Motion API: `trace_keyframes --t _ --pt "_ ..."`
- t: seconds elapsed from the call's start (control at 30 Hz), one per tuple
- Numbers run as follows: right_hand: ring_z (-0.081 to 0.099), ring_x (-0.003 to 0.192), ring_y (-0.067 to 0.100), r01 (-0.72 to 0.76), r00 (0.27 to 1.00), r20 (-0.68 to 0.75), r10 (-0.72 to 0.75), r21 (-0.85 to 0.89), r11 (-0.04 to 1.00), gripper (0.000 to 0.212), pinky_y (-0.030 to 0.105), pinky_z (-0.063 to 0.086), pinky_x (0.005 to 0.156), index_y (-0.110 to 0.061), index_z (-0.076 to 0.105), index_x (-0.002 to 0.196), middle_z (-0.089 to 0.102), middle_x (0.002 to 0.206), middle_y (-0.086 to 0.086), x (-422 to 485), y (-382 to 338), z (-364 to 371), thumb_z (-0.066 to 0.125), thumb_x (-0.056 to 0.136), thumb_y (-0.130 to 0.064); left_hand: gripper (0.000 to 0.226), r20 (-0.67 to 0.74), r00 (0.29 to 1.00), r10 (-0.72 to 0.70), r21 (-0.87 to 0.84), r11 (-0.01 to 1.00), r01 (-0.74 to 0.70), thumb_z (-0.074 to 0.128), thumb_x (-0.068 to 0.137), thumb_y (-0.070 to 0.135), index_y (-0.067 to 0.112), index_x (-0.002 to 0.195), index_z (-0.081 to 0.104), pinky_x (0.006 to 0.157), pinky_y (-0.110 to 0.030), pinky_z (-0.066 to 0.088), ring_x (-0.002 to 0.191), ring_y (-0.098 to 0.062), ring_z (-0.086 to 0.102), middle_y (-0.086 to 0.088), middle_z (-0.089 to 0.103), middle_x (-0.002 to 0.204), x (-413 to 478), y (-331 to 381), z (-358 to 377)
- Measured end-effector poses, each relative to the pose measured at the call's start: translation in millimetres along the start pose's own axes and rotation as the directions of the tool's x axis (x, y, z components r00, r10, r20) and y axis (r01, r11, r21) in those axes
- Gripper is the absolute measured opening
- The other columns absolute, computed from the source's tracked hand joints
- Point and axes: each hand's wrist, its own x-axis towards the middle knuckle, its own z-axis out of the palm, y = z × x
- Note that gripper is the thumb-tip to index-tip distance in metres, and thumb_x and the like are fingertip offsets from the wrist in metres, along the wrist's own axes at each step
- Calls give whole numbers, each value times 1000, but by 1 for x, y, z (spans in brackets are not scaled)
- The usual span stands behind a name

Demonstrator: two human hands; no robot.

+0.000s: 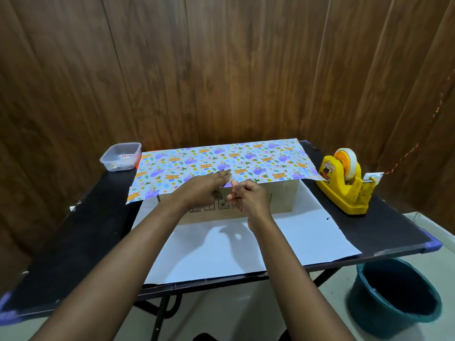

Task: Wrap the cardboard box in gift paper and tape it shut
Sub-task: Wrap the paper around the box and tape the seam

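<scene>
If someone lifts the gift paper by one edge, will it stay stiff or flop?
Probably floppy: the gift paper looks thin where it overhangs the cardboard box. Likely light and apt to slide, since the left hand presses flat on it.

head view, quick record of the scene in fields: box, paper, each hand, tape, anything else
box: cardboard box, centre of the black table, front face showing
paper: gift paper folded over the box top, pattern up; white side spread in front
left hand: left hand flat on the paper at the top's near edge
right hand: right hand fingers curled beside it; hold unclear
tape: yellow tape dispenser, right of the box
other: plastic container far left; bucket on the floor
</scene>
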Motion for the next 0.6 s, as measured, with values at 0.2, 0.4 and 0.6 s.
trace_keyframes --t 0.2,0.4,0.6 --pt "47 43 15 -19 992 -128 20 10 1000 34 19 40 46 -11 47 62 55 55 7 5 8 19 60 92 -19 58 -55 998 22 -7 1000 -22 52 92 12 24 145 32 99 -19 33 140 -2 22 13 19 154 0 -5 6" --pt "45 42 18 1 974 -228 4 22 1000 35 22 37 45 -11 49 61 55 49 5 8 18 28 61 91 -24 62 -88 996 29 8 1000 -28 50 92 10 23 147 27 101 -17 31 141 -2 20 12 19 155 -2 -3 8" --pt "50 40 20 36 966 -253 -51 -63 997 42 33 47 55 -11 49 60 59 47 7 10 31 27 63 88 -39 63 -81 996 29 17 999 -28 50 91 10 22 148 26 103 -19 31 141 -3 21 11 19 155 -3 -2 5"
